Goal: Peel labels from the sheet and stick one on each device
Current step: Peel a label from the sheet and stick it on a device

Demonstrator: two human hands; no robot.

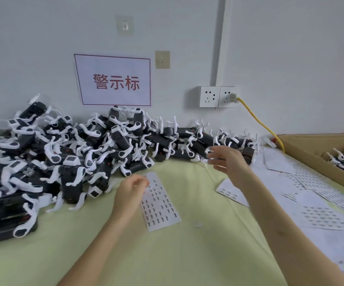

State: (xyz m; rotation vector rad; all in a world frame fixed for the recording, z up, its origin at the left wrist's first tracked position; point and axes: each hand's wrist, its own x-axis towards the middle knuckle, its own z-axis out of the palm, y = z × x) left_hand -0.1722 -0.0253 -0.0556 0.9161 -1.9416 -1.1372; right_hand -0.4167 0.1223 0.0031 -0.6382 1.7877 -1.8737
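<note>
A: Biggest item first?
B: The counter (167, 254), pale green cover. Then the heap of devices (67, 157), black bodies with white clips, piled beyond and to the left of both hands' fingers, running along the wall toward the right.

A: Off to the right?
B: A cardboard box (315, 155) well right of the right hand, a few more devices inside. Spare label sheets (319, 215) scattered between that hand's forearm and the box. A yellow cable (259, 120) runs from the wall socket (218, 97) down behind the box.

A: The working sheet?
B: The label sheet (160, 205) lies flat on the counter, directly under and just right of the left fingers, rows of small printed labels on it.

A: Hands?
B: The left hand (130, 193) rests at the sheet's upper left corner, fingers curled together on its edge; cannot tell if a label is pinched. The right hand (226, 159) is raised, fingers spread and blurred, holding nothing visible, fingertips just short of the nearest devices in the row.
</note>
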